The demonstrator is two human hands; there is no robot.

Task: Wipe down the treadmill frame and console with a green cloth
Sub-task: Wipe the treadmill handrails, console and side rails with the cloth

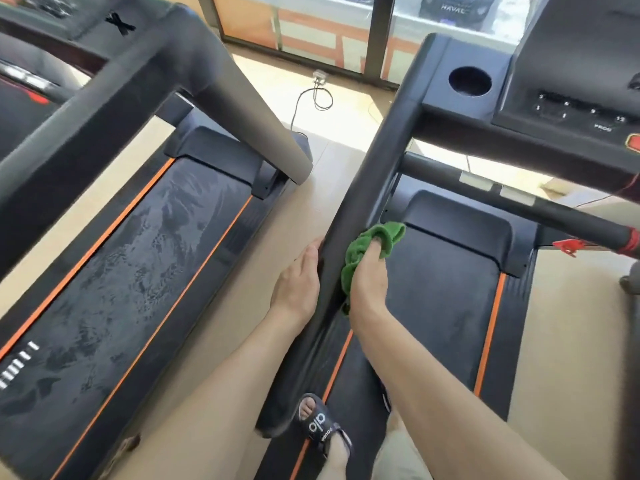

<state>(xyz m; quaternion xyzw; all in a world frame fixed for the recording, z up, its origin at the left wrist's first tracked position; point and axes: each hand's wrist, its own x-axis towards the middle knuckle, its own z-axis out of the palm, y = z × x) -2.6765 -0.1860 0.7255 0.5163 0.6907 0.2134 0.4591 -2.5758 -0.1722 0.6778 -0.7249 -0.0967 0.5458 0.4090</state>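
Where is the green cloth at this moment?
In the head view, just right of centre, the green cloth is gripped by the right hand against the handrail; the left hand rests on the rail's other side.

The one camera sits on my head and looks forward and steeply down, close over my left hand (298,282) and right hand (369,277) at the treadmill handrail (374,181), wide enough to take in the console (568,109) ahead and my sandalled foot (320,427) below.
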